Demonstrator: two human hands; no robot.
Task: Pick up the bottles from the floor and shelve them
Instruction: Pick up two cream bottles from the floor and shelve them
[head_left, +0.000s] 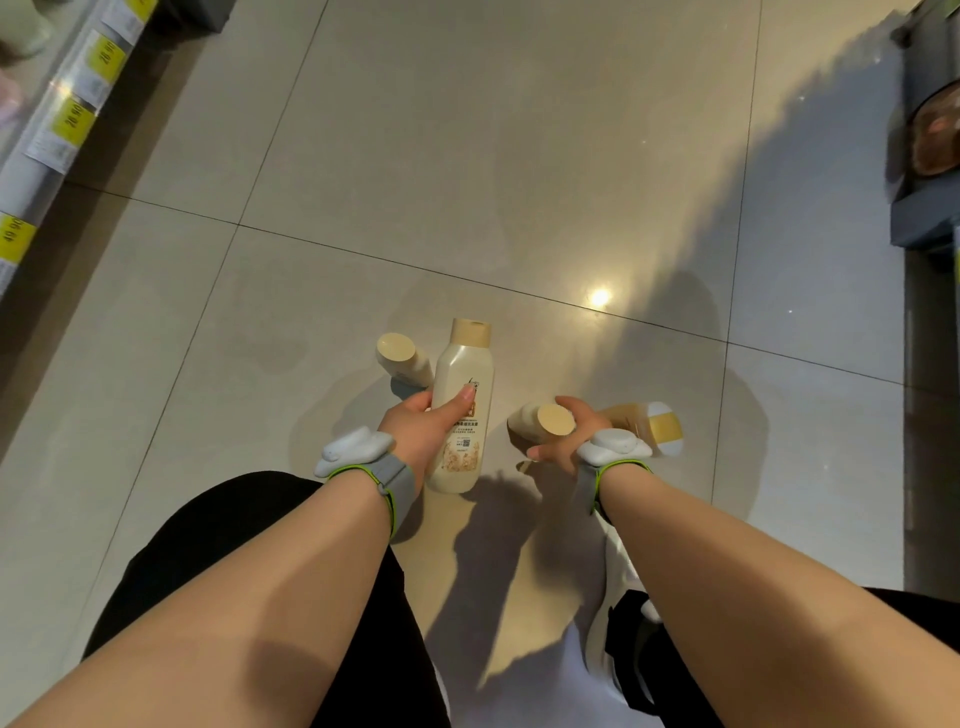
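Black trousers (249, 561) and white shoe (618, 582) lowest in frame, both forearms reaching down, grey wrist trackers (358, 452). Left hand (421, 431) wraps tall cream bottle (462, 410), thumb across label, tan cap pointing away. Right hand (566, 436) curls round smaller tan-capped bottle (540, 423), cap toward camera. Amber bottle (649, 426) lies on tiled floor (467, 156) just beyond right wrist. Fourth short bottle (402, 358) on floor left of tall one. Shelf edge with yellow price tags (72, 122) far left.
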